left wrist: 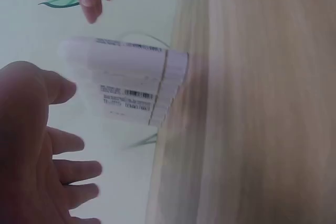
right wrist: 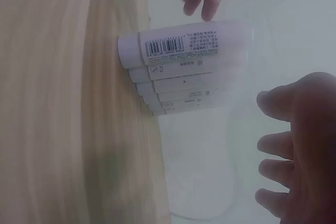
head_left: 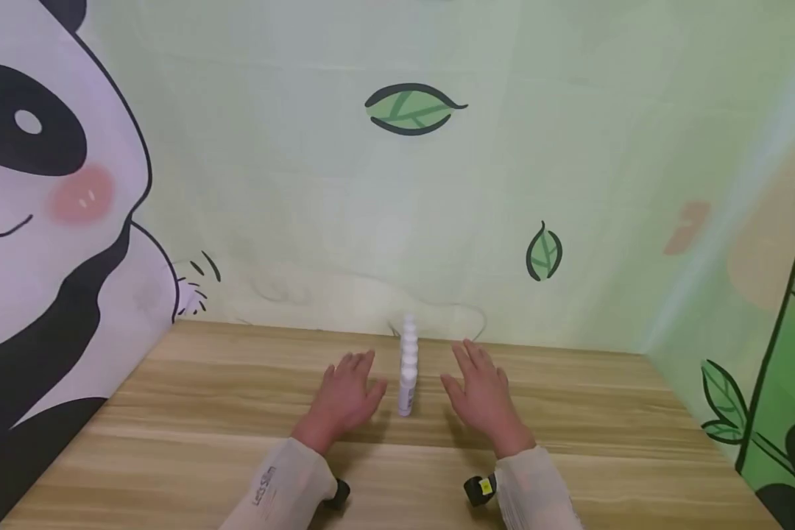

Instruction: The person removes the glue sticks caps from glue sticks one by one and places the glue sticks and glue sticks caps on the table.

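Note:
A straight row of several white cylindrical tubes stands upright on the wooden table, running away from me toward the back. Printed labels with barcodes show on the tubes in the right wrist view and on the same row of tubes in the left wrist view. My left hand hovers just left of the row, fingers spread and relaxed, holding nothing. On the other side my right hand is held the same way, a little farther from the row. Neither hand touches the tubes.
The light wood table reaches back to a pale green printed cloth with leaves and a large panda. A cloth panel also borders the right side. Dark wrist devices sit under both sleeves.

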`<state>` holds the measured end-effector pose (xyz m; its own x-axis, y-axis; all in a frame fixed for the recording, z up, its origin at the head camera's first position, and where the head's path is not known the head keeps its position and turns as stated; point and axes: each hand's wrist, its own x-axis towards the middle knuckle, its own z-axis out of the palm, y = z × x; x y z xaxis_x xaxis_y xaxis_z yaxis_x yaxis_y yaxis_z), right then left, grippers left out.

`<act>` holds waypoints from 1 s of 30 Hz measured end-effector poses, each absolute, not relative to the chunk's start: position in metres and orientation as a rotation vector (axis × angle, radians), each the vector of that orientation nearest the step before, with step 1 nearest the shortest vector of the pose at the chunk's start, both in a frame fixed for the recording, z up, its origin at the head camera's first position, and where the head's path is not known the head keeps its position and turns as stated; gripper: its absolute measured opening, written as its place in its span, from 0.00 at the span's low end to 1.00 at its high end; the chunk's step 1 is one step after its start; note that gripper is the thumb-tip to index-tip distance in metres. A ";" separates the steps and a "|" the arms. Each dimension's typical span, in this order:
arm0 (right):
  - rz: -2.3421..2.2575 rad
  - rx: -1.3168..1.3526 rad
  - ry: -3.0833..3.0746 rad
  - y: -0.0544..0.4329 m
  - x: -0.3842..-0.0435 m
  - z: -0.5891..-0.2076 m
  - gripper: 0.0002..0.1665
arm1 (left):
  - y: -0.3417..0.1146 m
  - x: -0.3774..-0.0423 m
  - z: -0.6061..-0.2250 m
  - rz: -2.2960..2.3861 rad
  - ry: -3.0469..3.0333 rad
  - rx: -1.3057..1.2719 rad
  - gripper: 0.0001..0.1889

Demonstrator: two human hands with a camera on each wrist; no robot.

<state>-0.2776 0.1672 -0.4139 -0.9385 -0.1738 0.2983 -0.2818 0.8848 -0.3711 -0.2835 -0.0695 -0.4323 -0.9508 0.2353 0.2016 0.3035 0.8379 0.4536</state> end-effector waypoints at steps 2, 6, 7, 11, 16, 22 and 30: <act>0.608 0.346 -2.799 0.167 -0.277 -0.415 0.36 | -0.068 -0.284 -0.434 -0.844 -2.877 -0.443 0.32; 0.637 0.346 -2.800 0.166 -0.274 -0.415 0.37 | -0.064 -0.285 -0.438 -1.092 -2.863 -0.447 0.33; 0.632 0.345 -2.800 0.166 -0.274 -0.416 0.37 | -0.064 -0.285 -0.439 -1.150 -2.857 -0.434 0.33; 0.626 0.347 -2.787 0.166 -0.274 -0.416 0.37 | -0.061 -0.286 -0.442 -1.286 -2.824 -0.393 0.30; 0.616 0.362 -2.761 0.166 -0.276 -0.414 0.36 | -0.056 -0.286 -0.441 -1.455 -2.764 -0.351 0.27; 0.630 0.355 -2.761 0.167 -0.277 -0.413 0.37 | -0.048 -0.289 -0.447 -1.646 -2.697 -0.274 0.23; 0.616 0.354 -2.773 0.166 -0.279 -0.415 0.37 | -0.038 -0.292 -0.457 -1.740 -2.627 -0.244 0.20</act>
<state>-0.2786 0.1663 -0.4154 -0.9313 -0.1757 0.3192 -0.2943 0.8793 -0.3745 -0.2916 -0.0383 -0.4573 -0.9879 0.1386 0.0698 0.1183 0.3818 0.9166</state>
